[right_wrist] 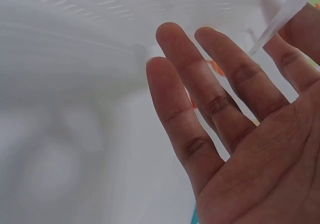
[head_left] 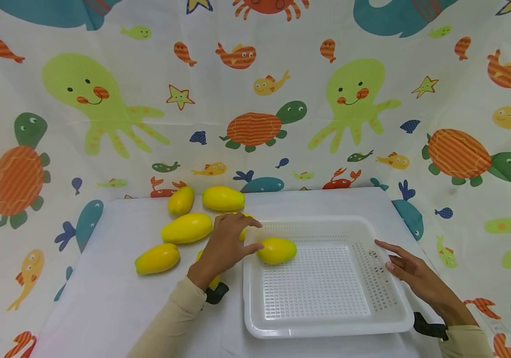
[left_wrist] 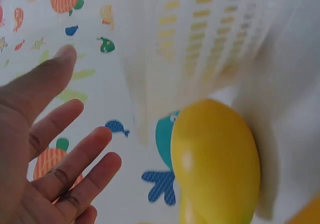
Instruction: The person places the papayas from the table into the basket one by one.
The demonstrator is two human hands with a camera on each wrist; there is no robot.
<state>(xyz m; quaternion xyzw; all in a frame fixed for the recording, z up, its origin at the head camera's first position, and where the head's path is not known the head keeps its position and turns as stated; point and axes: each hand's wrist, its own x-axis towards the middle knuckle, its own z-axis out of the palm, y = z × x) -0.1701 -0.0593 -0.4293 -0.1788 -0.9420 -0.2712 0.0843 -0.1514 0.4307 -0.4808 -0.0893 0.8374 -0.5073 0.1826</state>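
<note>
A yellow mango (head_left: 278, 250) lies inside the white plastic basket (head_left: 327, 327), near its left wall. Over that basket's left rim hovers my left hand (head_left: 226, 243), thumb and fingers spread, with nothing between them; its thumb tip is right at the mango's edge in the head view. The left wrist view shows the fingers apart and another mango (left_wrist: 215, 159) beside the basket's outer wall. At the right rim, my right hand (head_left: 416, 278) touches the basket with thumb and index fingertip. Its other fingers extend loosely outside the wall, as the right wrist view (right_wrist: 200, 99) shows.
Left of the basket, several more mangoes lie on the white table (head_left: 103, 298), including a back one (head_left: 223, 198) and a front-left one (head_left: 157, 258). My left hand and wrist partly cover two others. A sea-animal printed cloth (head_left: 246, 89) hangs behind the table.
</note>
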